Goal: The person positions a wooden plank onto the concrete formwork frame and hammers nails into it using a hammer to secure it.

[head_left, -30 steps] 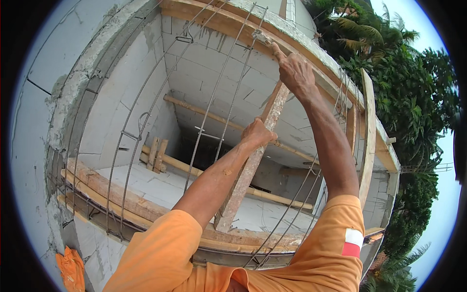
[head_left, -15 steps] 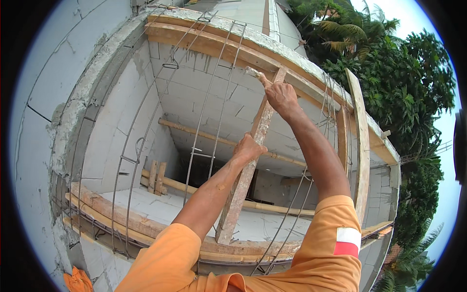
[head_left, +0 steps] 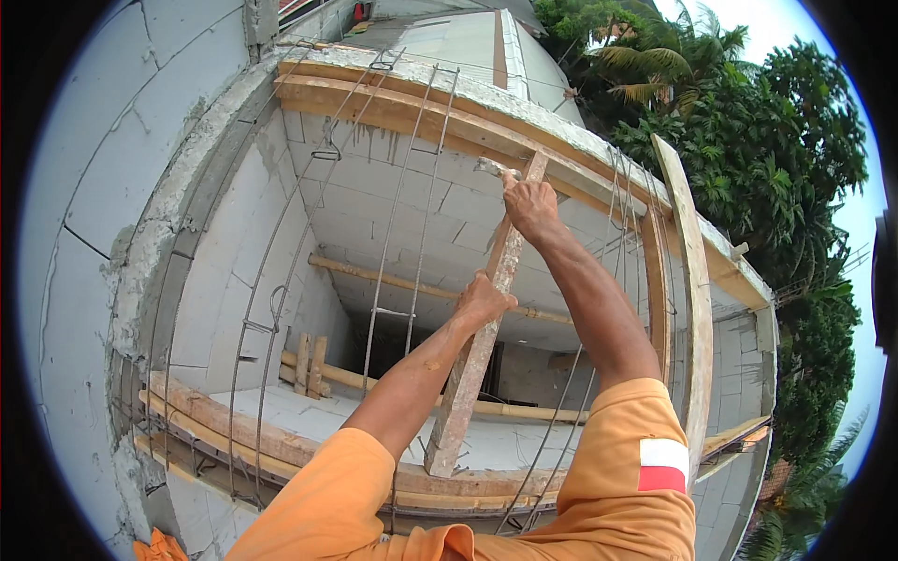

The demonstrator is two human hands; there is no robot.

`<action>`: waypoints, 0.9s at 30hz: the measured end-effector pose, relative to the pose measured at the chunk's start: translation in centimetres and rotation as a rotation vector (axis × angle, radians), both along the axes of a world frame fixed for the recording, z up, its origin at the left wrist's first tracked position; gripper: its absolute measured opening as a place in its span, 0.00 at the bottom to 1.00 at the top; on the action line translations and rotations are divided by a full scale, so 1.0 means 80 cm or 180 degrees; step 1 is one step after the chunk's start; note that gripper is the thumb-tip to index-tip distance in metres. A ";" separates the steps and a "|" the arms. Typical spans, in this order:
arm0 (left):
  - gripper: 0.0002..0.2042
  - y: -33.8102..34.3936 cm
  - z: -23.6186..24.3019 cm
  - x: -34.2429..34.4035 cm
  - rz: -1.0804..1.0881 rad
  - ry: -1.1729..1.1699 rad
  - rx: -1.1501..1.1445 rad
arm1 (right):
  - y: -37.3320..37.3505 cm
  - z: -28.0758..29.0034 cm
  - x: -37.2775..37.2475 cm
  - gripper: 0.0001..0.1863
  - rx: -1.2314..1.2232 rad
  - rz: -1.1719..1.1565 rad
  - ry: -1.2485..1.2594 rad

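Observation:
A rough wooden batten point(head_left: 466, 393), smeared with dried mortar, spans the gap between the near and far formwork boards. My left hand point(head_left: 485, 301) is wrapped around its middle. Close to the batten's far end, my right hand point(head_left: 531, 208) is closed around a hammer point(head_left: 494, 169); the head points left and most of the handle is hidden by the hand. A long brown formwork board point(head_left: 402, 110) runs along the far side, where the batten's end meets it. Whether the hammer touches the batten cannot be made out.
Thin steel rebar point(head_left: 382, 271) crosses the opening on both sides of my arms. Bamboo poles point(head_left: 360, 379) lie lower down inside the block walls point(head_left: 224, 271). A slanted plank point(head_left: 694, 309) stands to the right; orange cloth point(head_left: 161, 545) lies at the lower left.
My right hand and the hammer have come slightly nearer and lower along the batten's far end. The left hand keeps its grip. The whole view has shifted a little.

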State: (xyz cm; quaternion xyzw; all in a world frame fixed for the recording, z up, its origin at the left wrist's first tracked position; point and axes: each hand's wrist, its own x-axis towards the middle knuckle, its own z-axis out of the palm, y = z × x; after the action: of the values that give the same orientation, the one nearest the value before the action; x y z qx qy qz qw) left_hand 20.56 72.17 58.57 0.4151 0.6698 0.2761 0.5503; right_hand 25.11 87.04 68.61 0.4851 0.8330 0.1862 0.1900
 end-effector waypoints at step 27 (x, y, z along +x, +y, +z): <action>0.32 -0.012 0.084 0.004 0.0015 -0.1825 0.1203 | -0.308 0.128 0.253 0.42 0.0756 -0.0510 0.3396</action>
State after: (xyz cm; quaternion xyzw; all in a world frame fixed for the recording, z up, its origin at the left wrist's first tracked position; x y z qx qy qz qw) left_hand 20.87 71.25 65.28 0.4137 0.4258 0.5021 0.6289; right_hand 45.32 62.43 78.83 0.5922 0.7475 -0.0078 -0.3009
